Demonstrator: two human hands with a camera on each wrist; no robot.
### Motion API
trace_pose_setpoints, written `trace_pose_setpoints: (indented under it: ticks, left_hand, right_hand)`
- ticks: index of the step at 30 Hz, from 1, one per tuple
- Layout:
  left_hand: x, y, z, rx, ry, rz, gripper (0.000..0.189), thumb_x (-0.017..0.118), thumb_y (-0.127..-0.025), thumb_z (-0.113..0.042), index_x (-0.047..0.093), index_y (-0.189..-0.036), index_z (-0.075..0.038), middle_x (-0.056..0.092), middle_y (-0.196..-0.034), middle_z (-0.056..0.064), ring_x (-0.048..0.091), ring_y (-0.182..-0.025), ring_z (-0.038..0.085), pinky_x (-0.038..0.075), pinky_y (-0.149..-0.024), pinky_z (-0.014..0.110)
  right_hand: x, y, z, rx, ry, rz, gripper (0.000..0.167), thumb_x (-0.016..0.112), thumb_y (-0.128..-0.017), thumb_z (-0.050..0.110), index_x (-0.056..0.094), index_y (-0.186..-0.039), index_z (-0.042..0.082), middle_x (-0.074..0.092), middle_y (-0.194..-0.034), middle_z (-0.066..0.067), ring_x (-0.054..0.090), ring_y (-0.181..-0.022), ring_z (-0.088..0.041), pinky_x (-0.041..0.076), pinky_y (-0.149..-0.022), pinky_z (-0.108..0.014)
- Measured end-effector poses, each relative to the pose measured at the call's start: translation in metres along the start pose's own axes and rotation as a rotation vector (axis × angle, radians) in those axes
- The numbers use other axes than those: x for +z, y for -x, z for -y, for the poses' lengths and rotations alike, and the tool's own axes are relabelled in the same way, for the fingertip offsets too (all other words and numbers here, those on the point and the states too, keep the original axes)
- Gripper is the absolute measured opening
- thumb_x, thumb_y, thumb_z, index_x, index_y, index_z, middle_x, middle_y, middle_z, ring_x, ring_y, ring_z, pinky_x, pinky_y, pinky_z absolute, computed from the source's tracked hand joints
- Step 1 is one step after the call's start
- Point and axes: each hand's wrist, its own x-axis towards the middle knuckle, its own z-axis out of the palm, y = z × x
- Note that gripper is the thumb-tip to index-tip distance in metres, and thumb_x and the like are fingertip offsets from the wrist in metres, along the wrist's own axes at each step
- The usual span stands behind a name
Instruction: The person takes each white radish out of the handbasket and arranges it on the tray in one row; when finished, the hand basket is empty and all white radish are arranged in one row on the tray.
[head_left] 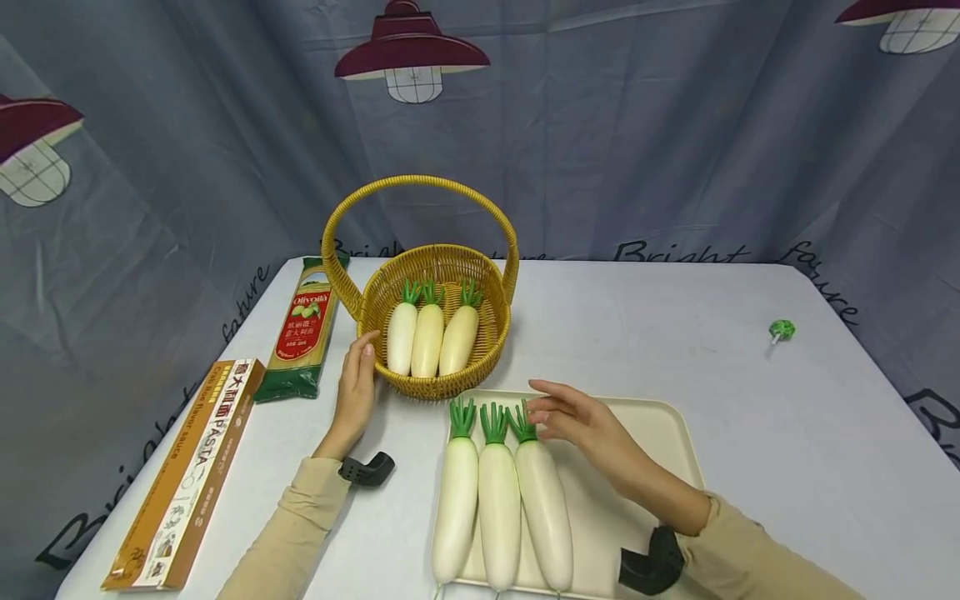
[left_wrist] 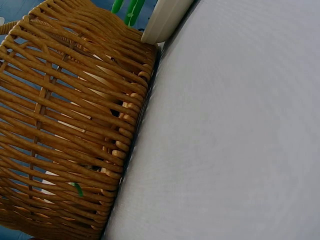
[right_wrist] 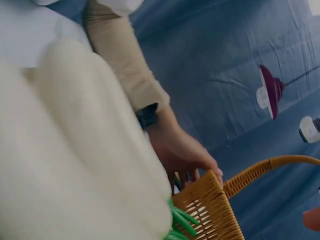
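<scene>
My left hand point(head_left: 354, 392) touches the left side of the yellow wicker basket point(head_left: 498, 333), fingertips right at its rim. Inside the basket, three small white radishes point(head_left: 427, 340) with green tops lean side by side. Three larger white radishes point(head_left: 498, 508) lie in a row on a cream tray point(head_left: 637, 425), leaves pointing toward the basket. Over the leaves of the rightmost one is my right hand point(head_left: 581, 425), fingers loosely bent and holding nothing. In the right wrist view the large radishes point(right_wrist: 100, 135) fill the left side, and one fingertip point(right_wrist: 312, 219) shows at the right edge.
Left of the basket lies a pasta packet point(head_left: 302, 325) with a red label. A long orange and white pasta box point(head_left: 183, 475) is nearer the table's left edge. Far right, a small green-wrapped lollipop point(head_left: 782, 330) rests on the white table point(head_left: 600, 325). A grey-blue curtain hangs behind.
</scene>
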Motion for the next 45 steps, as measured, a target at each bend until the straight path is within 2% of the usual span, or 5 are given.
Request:
trace_pose_setpoints:
  ticks: [10,18,28,34,45]
  left_hand:
    - [0.003,-0.001,0.001,0.046,-0.018,-0.022,0.046,0.023,-0.099,-0.037,0.040,-0.132,-0.010,0.039,-0.137,0.016,0.032,-0.131,0.029,0.027,-0.108,0.045]
    - [-0.002,-0.001,-0.011,-0.032,-0.003,0.023,0.039,0.025,-0.101,-0.023,0.038,-0.133,-0.006,0.035,-0.141,0.015,0.027,-0.135,0.027,0.023,-0.111,0.044]
    - [-0.004,0.008,-0.041,-0.023,0.003,0.021,0.038,0.025,-0.100,-0.015,0.036,-0.132,0.003,0.034,-0.139,0.022,0.027,-0.134,0.033,0.022,-0.111,0.045]
    - [-0.003,0.009,-0.039,-0.021,0.012,0.022,0.038,0.025,-0.100,-0.015,0.037,-0.132,0.003,0.035,-0.139,0.022,0.027,-0.134,0.032,0.022,-0.111,0.045]
    - [-0.002,0.001,-0.005,-0.027,0.009,0.019,0.038,0.026,-0.101,-0.021,0.038,-0.133,-0.005,0.035,-0.140,0.017,0.027,-0.134,0.028,0.022,-0.111,0.044]
  right_hand:
    - [0.009,-0.070,0.027,0.074,-0.236,-0.003,0.048,0.044,-0.095,0.019,0.030,-0.140,0.008,0.042,-0.137,-0.019,0.046,-0.123,-0.031,0.041,-0.101,-0.037]
    - [0.018,-0.113,0.037,0.120,-0.427,-0.027,0.054,0.041,-0.094,0.011,0.021,-0.143,0.003,0.025,-0.146,-0.021,0.032,-0.133,-0.032,0.031,-0.109,-0.035]
    - [0.035,-0.155,0.043,0.229,-0.230,-0.112,0.068,0.050,-0.091,0.023,0.012,-0.145,0.008,0.029,-0.144,-0.015,0.030,-0.132,-0.030,0.030,-0.108,-0.044]
    - [0.045,-0.170,0.043,0.382,-0.191,-0.165,0.086,0.058,-0.086,0.026,0.000,-0.146,0.008,0.004,-0.152,-0.012,0.010,-0.139,-0.032,0.015,-0.108,-0.060]
    - [0.050,-0.184,0.040,0.512,-0.147,-0.182,0.082,0.060,-0.084,0.035,0.011,-0.145,0.013,0.018,-0.149,-0.011,0.023,-0.136,-0.034,0.032,-0.097,-0.064]
